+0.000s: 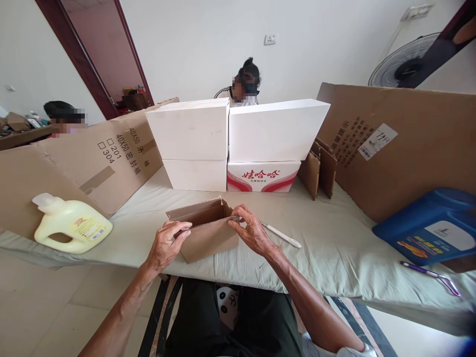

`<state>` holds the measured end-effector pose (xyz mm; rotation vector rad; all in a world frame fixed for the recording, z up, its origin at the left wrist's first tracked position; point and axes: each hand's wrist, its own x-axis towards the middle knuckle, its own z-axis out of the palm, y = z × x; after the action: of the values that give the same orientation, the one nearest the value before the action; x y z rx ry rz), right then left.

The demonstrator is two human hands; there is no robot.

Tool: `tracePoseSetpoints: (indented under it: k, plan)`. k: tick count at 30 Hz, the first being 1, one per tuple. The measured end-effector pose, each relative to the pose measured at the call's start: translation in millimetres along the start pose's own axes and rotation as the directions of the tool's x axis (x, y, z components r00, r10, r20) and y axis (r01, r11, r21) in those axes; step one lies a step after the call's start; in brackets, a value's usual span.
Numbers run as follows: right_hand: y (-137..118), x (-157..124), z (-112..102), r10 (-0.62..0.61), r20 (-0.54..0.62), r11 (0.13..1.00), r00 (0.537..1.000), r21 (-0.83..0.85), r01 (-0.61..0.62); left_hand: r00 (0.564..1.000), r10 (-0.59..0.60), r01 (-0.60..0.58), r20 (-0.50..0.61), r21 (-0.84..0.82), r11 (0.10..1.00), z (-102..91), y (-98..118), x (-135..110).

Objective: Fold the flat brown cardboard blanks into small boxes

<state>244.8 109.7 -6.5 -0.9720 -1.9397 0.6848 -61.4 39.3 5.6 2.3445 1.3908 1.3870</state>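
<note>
A small brown cardboard box (211,241) stands on the cloth-covered table in front of me, its top open. My left hand (167,243) pinches the near top edge at its left end, thumb and fingers pressed together. At the right end of that edge, my right hand (251,229) grips the cardboard near the corner, fingertips over the rim. The inside of the box shows only in part. Just right of my right hand lies a white utility knife (282,235), partly hidden behind the hand.
White cartons (189,134) are stacked behind the box, with a red-printed carton (264,177) at lower right. Folded cardboard pieces (327,171) lean beside them. Large cardboard sheets flank the table. A pale yellow jug (74,223), a blue jug (431,228) and a purple razor-like tool (427,270) lie nearer. Two people sit beyond.
</note>
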Motion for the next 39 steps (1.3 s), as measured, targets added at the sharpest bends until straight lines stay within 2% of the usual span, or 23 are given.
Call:
tracePoseSetpoints:
  k: [2, 4, 8, 13, 15, 18, 22, 26, 29, 31, 32, 34, 36, 38, 39]
  plan:
    - [5, -3, 1, 0.037, -0.007, 0.999, 0.999, 0.015, -0.037, 0.996, -0.077, 0.078, 0.032, -0.026, 0.997, -3.2, 0, -2]
    - [12, -5, 4, 0.066, 0.049, 0.997, 0.997, 0.044, -0.068, 0.991, -0.111, 0.115, 0.071, -0.043, 0.992, -7.3, -1, -2]
    - [24, -4, 9, 0.051, 0.161, 0.995, 0.986, 0.073, -0.064, 0.990, 0.026, -0.029, 0.139, 0.018, 0.999, -16.3, -2, 1]
    - [15, 0, -1, -0.051, 0.194, 0.995, 0.980, 0.096, 0.032, 0.939, 0.141, -0.168, 0.312, 0.062, 0.984, -25.6, 1, 5]
    - [10, -2, -6, -0.078, 0.221, 0.994, 0.972, 0.098, 0.057, 0.935, 0.174, -0.202, 0.310, 0.058, 0.978, -27.7, 1, 3]
    - [10, -7, -10, -0.080, 0.224, 0.992, 0.971, 0.109, 0.056, 0.942, 0.161, -0.196, 0.296, 0.094, 0.976, -30.3, -3, -4]
    - [23, -10, -5, -0.037, 0.246, 0.979, 0.968, 0.202, -0.014, 0.920, 0.094, -0.162, 0.380, 0.151, 0.975, -33.3, -7, -6]
    - [30, -8, 1, 0.040, 0.345, 0.942, 0.938, 0.299, -0.150, 0.910, 0.077, -0.132, 0.408, 0.109, 0.985, -37.7, -2, 2]
    - [27, -9, 0, 0.049, 0.380, 0.920, 0.924, 0.344, -0.190, 0.925, 0.007, -0.022, 0.380, 0.035, 0.999, -44.9, 4, 8]
    - [23, -11, -5, 0.059, 0.405, 0.895, 0.913, 0.383, -0.227, 0.925, -0.119, 0.140, 0.362, -0.032, 0.990, -51.6, 4, 12]
    - [21, -12, -8, 0.068, 0.421, 0.882, 0.904, 0.398, -0.251, 0.910, -0.196, 0.242, 0.365, -0.085, 0.966, -55.0, 2, 15]
    - [17, -15, -19, 0.074, 0.439, 0.867, 0.896, 0.415, -0.275, 0.841, -0.356, 0.473, 0.407, -0.234, 0.850, -59.8, -8, 22]
    - [12, -19, -32, 0.056, 0.422, 0.867, 0.905, 0.430, -0.254, 0.745, -0.481, 0.657, 0.463, -0.384, 0.649, -59.3, -23, 31]
    - [6, -25, -45, 0.023, 0.419, 0.864, 0.908, 0.449, -0.229, 0.669, -0.549, 0.743, 0.501, -0.462, 0.484, -51.2, -40, 37]
    - [3, -28, -50, 0.011, 0.426, 0.860, 0.904, 0.458, -0.227, 0.644, -0.566, 0.764, 0.515, -0.474, 0.438, -44.0, -47, 38]
